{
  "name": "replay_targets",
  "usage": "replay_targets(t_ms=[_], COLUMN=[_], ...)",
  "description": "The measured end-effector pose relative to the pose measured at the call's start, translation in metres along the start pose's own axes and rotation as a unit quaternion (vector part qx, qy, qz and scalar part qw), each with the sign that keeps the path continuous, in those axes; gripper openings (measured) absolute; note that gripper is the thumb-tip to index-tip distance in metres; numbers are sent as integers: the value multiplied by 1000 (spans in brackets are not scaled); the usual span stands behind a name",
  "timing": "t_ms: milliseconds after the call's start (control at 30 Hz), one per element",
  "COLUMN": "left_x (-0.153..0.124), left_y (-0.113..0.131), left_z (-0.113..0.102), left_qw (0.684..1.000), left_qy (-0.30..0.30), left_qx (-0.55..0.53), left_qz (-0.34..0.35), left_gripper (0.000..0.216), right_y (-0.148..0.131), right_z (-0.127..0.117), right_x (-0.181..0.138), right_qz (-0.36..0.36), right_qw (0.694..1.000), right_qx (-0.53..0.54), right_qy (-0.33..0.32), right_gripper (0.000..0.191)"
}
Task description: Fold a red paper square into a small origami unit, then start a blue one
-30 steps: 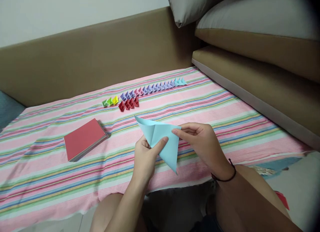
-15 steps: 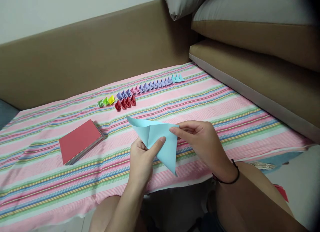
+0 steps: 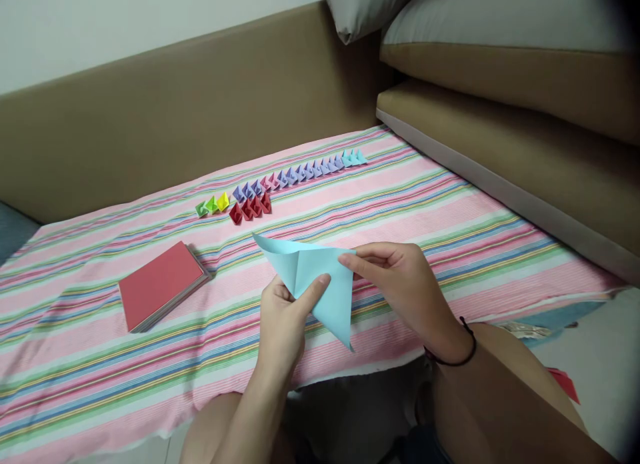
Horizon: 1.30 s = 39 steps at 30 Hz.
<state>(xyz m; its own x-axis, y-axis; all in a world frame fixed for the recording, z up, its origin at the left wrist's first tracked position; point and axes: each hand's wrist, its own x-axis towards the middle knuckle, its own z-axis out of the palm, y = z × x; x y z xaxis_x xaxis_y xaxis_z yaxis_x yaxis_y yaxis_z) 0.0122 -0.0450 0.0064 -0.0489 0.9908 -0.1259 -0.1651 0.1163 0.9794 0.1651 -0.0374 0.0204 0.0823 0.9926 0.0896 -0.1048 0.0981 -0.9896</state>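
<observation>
A light blue sheet of origami paper [image 3: 320, 264], partly folded with a crease down it, is held between my two hands above the striped cloth. My left hand [image 3: 287, 314] grips its lower left side, thumb flat on the front and the fingers behind. At the upper right corner, my right hand [image 3: 395, 271] pinches the paper between thumb and forefinger. One loose point of the sheet sticks out to the upper left, another hangs at the bottom right.
Small folded paper pieces stand in rows on the striped cloth [image 3: 165, 357]: purple ones [image 3: 300, 173], red ones [image 3: 251, 209], and a few green and yellow ones [image 3: 212, 205]. A stack of red-topped paper [image 3: 163, 284] lies to the left. Cushions [image 3: 500, 104] rise at the right.
</observation>
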Motion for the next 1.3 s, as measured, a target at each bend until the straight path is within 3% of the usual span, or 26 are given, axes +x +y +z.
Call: replay_targets(t_ms=[567,1067,1300], left_x=[2,12,14], left_y=[0,5,3], left_z=[1,-6,-8], left_qw=[1000,994,994], left_qy=[4,1,9], left_qx=[0,-73,-79], left_qz=[-14,-83,-76], left_gripper=[25,25,26], right_y=[2,21,23], right_z=[-5,-13,-13], right_x=[4,13,16], right_qz=[25,-10,-10], right_qw=[999,999,999], right_qx=[7,32,11], right_qy=[-26,35,43], right_gripper=[18,23,23])
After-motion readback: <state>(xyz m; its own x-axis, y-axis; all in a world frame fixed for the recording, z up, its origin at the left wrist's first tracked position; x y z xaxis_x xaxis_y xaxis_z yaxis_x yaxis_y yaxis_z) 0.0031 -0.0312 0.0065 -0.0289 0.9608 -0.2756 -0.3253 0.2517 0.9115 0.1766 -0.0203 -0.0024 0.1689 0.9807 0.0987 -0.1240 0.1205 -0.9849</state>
